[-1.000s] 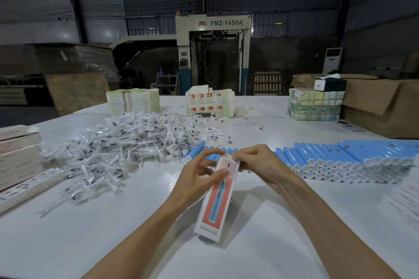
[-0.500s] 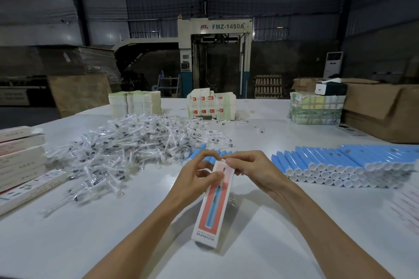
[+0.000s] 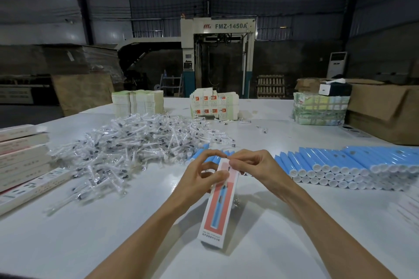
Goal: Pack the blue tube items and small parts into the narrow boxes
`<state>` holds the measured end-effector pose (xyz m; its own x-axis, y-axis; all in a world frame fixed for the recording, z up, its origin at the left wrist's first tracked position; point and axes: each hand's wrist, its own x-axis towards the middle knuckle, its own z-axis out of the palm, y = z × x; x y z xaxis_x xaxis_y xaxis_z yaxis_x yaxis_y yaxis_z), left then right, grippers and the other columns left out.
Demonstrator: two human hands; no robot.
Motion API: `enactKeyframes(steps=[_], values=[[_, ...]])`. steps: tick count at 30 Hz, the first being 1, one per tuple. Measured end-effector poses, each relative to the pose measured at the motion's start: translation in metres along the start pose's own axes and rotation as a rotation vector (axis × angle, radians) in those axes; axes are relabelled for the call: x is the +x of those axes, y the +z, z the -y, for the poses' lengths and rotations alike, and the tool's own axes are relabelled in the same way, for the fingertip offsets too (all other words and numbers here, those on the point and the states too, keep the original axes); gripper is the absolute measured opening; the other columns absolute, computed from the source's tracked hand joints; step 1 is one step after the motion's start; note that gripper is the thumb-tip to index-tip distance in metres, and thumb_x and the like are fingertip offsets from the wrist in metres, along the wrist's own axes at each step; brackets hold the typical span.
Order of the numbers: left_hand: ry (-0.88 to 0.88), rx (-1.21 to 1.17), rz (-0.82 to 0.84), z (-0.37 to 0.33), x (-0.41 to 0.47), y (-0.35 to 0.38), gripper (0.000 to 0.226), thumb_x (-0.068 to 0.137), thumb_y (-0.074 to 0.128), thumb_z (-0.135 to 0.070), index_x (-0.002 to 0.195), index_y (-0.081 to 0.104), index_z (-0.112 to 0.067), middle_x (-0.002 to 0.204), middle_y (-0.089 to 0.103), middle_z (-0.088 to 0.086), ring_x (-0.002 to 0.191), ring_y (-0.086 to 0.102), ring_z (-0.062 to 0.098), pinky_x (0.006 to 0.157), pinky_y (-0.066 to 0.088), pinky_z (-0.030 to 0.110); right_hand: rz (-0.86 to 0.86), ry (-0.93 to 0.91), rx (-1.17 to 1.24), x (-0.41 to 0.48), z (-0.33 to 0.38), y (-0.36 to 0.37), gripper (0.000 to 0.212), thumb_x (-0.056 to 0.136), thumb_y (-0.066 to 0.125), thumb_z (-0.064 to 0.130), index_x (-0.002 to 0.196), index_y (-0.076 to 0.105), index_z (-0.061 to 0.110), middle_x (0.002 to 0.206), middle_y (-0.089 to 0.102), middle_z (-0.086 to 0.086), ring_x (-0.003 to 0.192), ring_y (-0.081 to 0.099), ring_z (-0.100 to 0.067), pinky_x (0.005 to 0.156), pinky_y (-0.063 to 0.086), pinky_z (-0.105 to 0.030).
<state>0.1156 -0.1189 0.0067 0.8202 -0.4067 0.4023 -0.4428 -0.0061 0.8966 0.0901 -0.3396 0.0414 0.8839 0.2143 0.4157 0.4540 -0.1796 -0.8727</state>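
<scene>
Looking down from the head camera, we see our left hand (image 3: 202, 179) curled round the upper part of a narrow box (image 3: 218, 205), a long flat carton with a red panel and a blue tube shape down its middle, held tilted over the glossy white table (image 3: 108, 235). Our right hand (image 3: 257, 169) pinches the box's top end. To the right, smooth blue tubes (image 3: 353, 164) with round white caps lie stacked in rows. To the left, small parts (image 3: 136, 145) in crinkly clear wrappers form a loose heap
</scene>
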Motion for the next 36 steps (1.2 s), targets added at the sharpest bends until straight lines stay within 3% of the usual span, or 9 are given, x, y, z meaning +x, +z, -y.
enactKeyframes(steps=[8, 12, 14, 16, 20, 24, 29, 32, 36], values=[[-0.02, -0.055, -0.085, 0.004, 0.002, 0.003, 0.04, 0.093, 0.08, -0.04, 0.127, 0.059, -0.03, 0.104, 0.078, 0.006, 0.092, 0.08, 0.028, 0.07, 0.063, 0.032, -0.128, -0.007, -0.026, 0.004, -0.011, 0.015, 0.014, 0.099, 0.072, 0.018, 0.107, 0.083, 0.015, 0.102, 0.078, -0.007, 0.09, 0.072, -0.018, 0.079, 0.055, -0.029], [-0.005, -0.181, -0.283, 0.009, 0.008, 0.003, 0.035, 0.096, 0.082, -0.025, 0.123, 0.06, -0.027, 0.109, 0.077, 0.009, 0.095, 0.079, 0.027, 0.069, 0.064, 0.038, -0.17, 0.069, -0.159, 0.005, -0.014, 0.037, 0.052, 0.099, 0.068, 0.045, 0.147, 0.053, 0.033, 0.137, 0.063, 0.006, 0.11, 0.07, -0.017, 0.092, 0.059, -0.031], [-0.002, -0.203, -0.402, 0.013, 0.01, 0.001, 0.033, 0.093, 0.083, -0.02, 0.115, 0.06, -0.028, 0.106, 0.076, 0.013, 0.09, 0.08, 0.028, 0.065, 0.064, 0.038, -0.135, 0.12, -0.394, 0.002, -0.015, 0.047, 0.076, 0.09, 0.064, 0.071, 0.154, 0.034, 0.042, 0.15, 0.045, 0.017, 0.121, 0.06, -0.009, 0.099, 0.054, -0.037], [-0.022, -0.229, -0.486, 0.016, 0.011, -0.002, 0.035, 0.092, 0.083, -0.014, 0.11, 0.057, -0.026, 0.106, 0.071, 0.02, 0.084, 0.08, 0.034, 0.064, 0.065, 0.041, -0.068, 0.118, -0.614, -0.005, -0.017, 0.055, 0.089, 0.084, 0.066, 0.078, 0.154, 0.025, 0.041, 0.151, 0.036, 0.019, 0.125, 0.053, -0.008, 0.101, 0.05, -0.04], [-0.049, -0.346, -0.438, 0.015, 0.012, -0.001, 0.036, 0.093, 0.083, -0.018, 0.112, 0.052, -0.021, 0.112, 0.068, 0.023, 0.086, 0.08, 0.041, 0.074, 0.067, 0.046, -0.065, -0.052, -0.895, -0.019, -0.014, 0.052, 0.075, 0.096, 0.069, 0.045, 0.155, 0.024, 0.035, 0.143, 0.038, 0.01, 0.127, 0.055, -0.02, 0.092, 0.054, -0.041], [-0.022, -0.183, -0.366, 0.011, 0.008, 0.006, 0.029, 0.1, 0.073, -0.04, 0.115, 0.055, -0.023, 0.121, 0.065, 0.008, 0.092, 0.078, 0.026, 0.082, 0.067, 0.046, -0.201, -0.022, -1.041, -0.042, 0.004, 0.009, 0.072, 0.102, 0.058, 0.05, 0.162, 0.022, 0.034, 0.134, 0.044, 0.009, 0.114, 0.059, -0.016, 0.075, 0.046, -0.03], [0.096, 0.178, -0.33, 0.021, 0.009, 0.009, 0.026, 0.1, 0.074, -0.02, 0.118, 0.055, -0.025, 0.118, 0.063, -0.007, 0.098, 0.068, 0.004, 0.081, 0.06, 0.037, -0.503, 0.161, -1.266, -0.09, 0.035, -0.096, 0.063, 0.104, 0.058, 0.04, 0.159, 0.032, 0.024, 0.134, 0.047, -0.001, 0.118, 0.052, -0.024, 0.086, 0.048, -0.041], [0.161, 0.286, -0.293, 0.028, 0.012, 0.009, 0.031, 0.099, 0.073, -0.013, 0.119, 0.054, -0.026, 0.119, 0.061, -0.013, 0.104, 0.063, -0.001, 0.078, 0.052, 0.023, -0.621, 0.263, -1.47, -0.123, 0.061, -0.161, 0.053, 0.098, 0.068, 0.031, 0.145, 0.05, 0.016, 0.127, 0.058, -0.01, 0.113, 0.053, -0.03, 0.088, 0.041, -0.041], [0.22, 0.37, -0.262, 0.038, 0.014, 0.008, 0.032, 0.098, 0.073, -0.011, 0.121, 0.055, -0.026, 0.121, 0.057, -0.017, 0.107, 0.058, -0.004, 0.079, 0.052, 0.023, -0.716, 0.394, -1.663, -0.164, 0.097, -0.219, 0.042, 0.087, 0.078, 0.027, 0.117, 0.054, 0.013, 0.112, 0.066, -0.015, 0.101, 0.059, -0.035, 0.082, 0.045, -0.042]])
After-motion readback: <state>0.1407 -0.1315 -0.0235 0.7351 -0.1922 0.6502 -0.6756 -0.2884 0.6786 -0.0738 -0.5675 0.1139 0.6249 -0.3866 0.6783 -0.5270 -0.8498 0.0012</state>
